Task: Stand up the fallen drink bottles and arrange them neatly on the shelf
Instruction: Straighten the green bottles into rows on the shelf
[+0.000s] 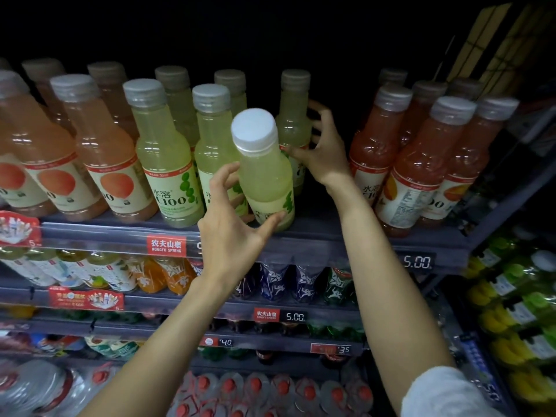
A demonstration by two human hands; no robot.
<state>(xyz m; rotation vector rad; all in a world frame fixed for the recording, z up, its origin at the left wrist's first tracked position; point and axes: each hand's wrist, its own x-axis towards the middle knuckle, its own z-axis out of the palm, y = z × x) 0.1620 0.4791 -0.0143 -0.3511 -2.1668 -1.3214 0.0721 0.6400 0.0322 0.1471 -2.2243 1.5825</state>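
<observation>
One head-worn wide-angle view faces the shelf [316,236] from close range. It looks forward and slightly down, over both forearms.

The left hand [231,233] steadies a green bottle [264,173] at the shelf [301,236] edge; the right hand [323,149] touches another behind.
</observation>
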